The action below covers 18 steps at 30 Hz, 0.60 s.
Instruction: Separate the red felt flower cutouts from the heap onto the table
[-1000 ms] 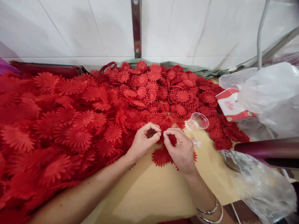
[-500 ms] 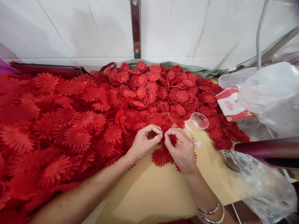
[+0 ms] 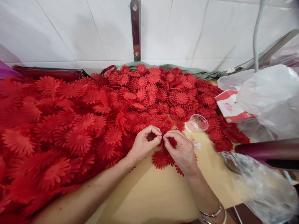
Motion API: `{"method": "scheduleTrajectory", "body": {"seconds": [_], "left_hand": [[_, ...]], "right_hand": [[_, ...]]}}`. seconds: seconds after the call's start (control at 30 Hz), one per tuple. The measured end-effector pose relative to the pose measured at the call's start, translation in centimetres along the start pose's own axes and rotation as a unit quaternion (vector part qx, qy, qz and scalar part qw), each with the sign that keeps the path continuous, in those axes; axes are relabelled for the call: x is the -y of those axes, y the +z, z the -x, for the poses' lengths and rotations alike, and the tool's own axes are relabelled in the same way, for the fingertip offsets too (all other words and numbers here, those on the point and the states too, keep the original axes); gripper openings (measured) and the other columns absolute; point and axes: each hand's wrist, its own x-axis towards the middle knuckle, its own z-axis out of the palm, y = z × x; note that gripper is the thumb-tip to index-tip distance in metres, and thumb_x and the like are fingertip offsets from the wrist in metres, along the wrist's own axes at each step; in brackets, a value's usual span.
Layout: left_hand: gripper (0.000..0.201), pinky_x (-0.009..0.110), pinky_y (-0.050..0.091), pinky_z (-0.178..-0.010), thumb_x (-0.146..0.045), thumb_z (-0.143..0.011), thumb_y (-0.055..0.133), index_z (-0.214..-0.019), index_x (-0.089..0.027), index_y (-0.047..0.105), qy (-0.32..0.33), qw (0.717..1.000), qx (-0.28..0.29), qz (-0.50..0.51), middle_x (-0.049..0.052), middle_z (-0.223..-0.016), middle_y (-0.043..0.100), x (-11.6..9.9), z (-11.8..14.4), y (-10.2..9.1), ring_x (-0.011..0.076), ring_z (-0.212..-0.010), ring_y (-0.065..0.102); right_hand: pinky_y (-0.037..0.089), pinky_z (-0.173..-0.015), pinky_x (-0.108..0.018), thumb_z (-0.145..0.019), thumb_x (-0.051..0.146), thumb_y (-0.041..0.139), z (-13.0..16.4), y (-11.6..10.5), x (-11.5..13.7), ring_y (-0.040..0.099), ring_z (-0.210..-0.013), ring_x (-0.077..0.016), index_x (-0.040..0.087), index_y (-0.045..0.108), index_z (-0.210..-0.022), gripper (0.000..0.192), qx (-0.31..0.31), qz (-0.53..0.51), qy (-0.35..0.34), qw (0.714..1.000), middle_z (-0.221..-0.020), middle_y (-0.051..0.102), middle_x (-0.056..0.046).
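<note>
A big heap of red fabric flower pieces [image 3: 77, 124] covers the left and middle of a tan table [image 3: 151, 196]. My left hand [image 3: 143, 144] and my right hand [image 3: 182, 151] meet fingertip to fingertip at the heap's near edge, both pinching a small red flower piece [image 3: 163, 137] between thumb and forefinger. Under the hands a few loose red flowers [image 3: 161, 159] lie flat on the table. Silver bangles ring my right wrist [image 3: 211, 214].
A small clear plastic cup [image 3: 197, 122] lies tipped just right of the hands. A red-and-white box [image 3: 230, 107] and clear plastic bags [image 3: 271, 96] fill the right side. A dark red bar [image 3: 266, 149] crosses at right. White tiled wall [image 3: 93, 31] behind.
Both hands stay pinched together at the same spot, with only slight finger movement. The view has shifted a little downward.
</note>
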Motion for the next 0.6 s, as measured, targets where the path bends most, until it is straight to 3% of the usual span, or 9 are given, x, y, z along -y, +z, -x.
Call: {"method": "scheduleTrajectory", "body": {"seconds": [0.37,0.6], "left_hand": [[0.010,0.026,0.047,-0.079,-0.022,-0.081,0.069,-0.081,-0.016,0.062,-0.023,1.000,-0.005,-0.017,0.002,-0.086,0.063,-0.10,0.07,0.39,0.0131,-0.081,0.059],[0.013,0.024,0.046,-0.076,-0.025,-0.083,0.068,-0.079,-0.017,0.059,-0.030,0.999,0.001,-0.012,0.000,-0.082,0.061,-0.39,0.03,0.27,0.0112,-0.076,0.055]], "right_hand": [[0.054,-0.080,-0.034,-0.087,0.006,0.062,0.23,0.63,-0.14,0.066,-0.081,-0.0186,0.022,0.060,-0.089,0.016,-0.027,0.067,-0.044,0.996,-0.084,0.071,-0.003],[0.055,-0.081,-0.034,-0.087,0.008,0.063,0.22,0.49,-0.04,0.067,-0.082,-0.0173,0.021,0.062,-0.091,0.014,-0.030,0.007,0.012,0.999,-0.086,0.070,-0.002]]}}
